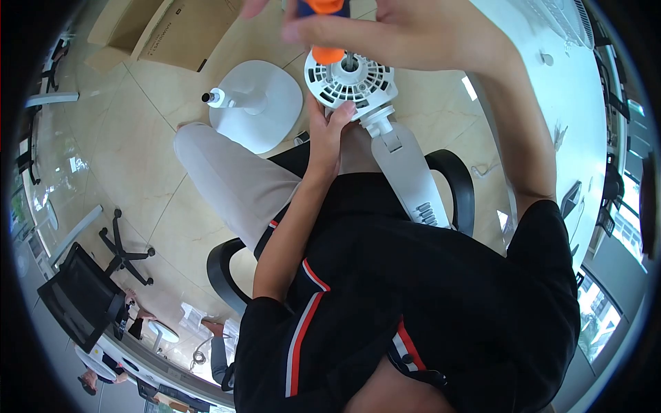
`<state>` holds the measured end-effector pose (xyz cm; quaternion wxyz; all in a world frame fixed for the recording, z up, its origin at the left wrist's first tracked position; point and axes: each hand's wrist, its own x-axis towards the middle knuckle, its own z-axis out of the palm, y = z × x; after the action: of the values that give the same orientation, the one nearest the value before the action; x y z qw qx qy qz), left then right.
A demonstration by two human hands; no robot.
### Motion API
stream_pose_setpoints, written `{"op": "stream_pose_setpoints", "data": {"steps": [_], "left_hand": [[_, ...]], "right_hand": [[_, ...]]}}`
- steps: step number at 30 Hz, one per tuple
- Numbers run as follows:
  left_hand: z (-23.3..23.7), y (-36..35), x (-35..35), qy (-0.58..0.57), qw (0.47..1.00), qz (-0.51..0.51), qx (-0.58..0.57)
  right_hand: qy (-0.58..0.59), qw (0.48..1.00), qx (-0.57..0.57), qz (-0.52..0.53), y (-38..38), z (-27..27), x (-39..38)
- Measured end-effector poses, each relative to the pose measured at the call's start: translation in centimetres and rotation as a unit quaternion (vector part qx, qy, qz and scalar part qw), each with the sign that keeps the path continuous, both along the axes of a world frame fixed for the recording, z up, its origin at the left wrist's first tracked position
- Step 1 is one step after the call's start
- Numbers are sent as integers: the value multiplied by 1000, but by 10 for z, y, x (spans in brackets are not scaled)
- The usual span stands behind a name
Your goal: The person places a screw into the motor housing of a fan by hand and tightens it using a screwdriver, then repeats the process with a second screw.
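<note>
Over the seated person's lap, a white fan motor housing (352, 79) faces up, its slotted round back toward the camera and a metal shaft (350, 62) at the centre. The left hand (328, 132) grips its near rim, thumb on top. The right hand (406, 31) has its grip closed around an orange-and-dark tool (328, 55) above the housing, thumb across the handle; whether the tool touches the housing I cannot tell. From the housing, a white column (406, 168) slants back toward the person's waist, beside the armrest (454, 193). On the floor, to the left, lies a rounded white base (258, 107), with an open cardboard box (182, 34) beyond it. Along the right, a white surface (582, 124) carries a fan grille (561, 20) at its far end.
</note>
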<state>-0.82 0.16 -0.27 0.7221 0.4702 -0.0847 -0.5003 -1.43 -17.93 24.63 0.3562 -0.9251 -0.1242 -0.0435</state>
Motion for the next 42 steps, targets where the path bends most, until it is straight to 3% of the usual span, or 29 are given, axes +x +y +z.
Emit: {"op": "stream_pose_setpoints", "data": {"steps": [1, 3, 6, 7, 10, 13, 16, 17, 19, 22, 24, 26, 28, 31, 32, 34, 35, 38, 42], "left_hand": [[0, -1, 0, 0, 1000, 2, 0], [4, -1, -1, 7, 1000, 2, -2], [9, -4, 0, 11, 1000, 4, -8], [5, -3, 0, 5, 1000, 3, -5], [2, -1, 0, -1, 1000, 1, -1], [6, -1, -1, 13, 1000, -1, -4], [5, -3, 0, 10, 1000, 1, -3], [5, -1, -1, 5, 1000, 2, 0], [6, -2, 0, 1, 1000, 3, 3], [8, -1, -2, 10, 1000, -1, 1], [6, -2, 0, 4, 1000, 0, 0], [2, -1, 0, -13, 1000, -1, 5], [5, -1, 0, -3, 1000, 2, 1], [5, -2, -1, 1, 1000, 1, -4], [4, -2, -1, -1, 1000, 1, -5], [6, -2, 0, 3, 1000, -4, -6], [6, -1, 0, 6, 1000, -5, -5], [2, -1, 0, 2, 1000, 0, 2], [9, -3, 0, 8, 1000, 8, 1]], "right_hand": [[15, 996, -78, -34, -1, 8, -1], [-30, 989, -122, -76, -2, 1, 0], [-142, 989, 21, -46, -8, -39, 13], [-131, 986, 102, -5, -8, -41, 16], [2, 998, -27, -50, -4, 0, -5], [-64, 992, -85, -64, -3, -5, -2], [-134, 988, -1, -81, 17, -21, 2], [-105, 994, 13, -42, 3, -29, 6], [-49, 997, -22, -60, 0, -28, 11], [-45, 982, -77, -168, 22, -16, 1], [-113, 986, 5, -126, 29, -13, -3], [-98, 991, 78, -48, 11, -28, 5], [-52, 997, 51, 1, 4, -21, 7], [41, 999, -32, -8, 3, 13, 0], [91, 996, 6, -20, 6, 18, 3], [77, 995, 70, 2, 4, 6, 5], [12, 995, 97, 36, -3, -21, 5], [56, 963, 245, 100, -21, -36, 9], [74, 944, 321, 23, -30, -47, 8]]}}
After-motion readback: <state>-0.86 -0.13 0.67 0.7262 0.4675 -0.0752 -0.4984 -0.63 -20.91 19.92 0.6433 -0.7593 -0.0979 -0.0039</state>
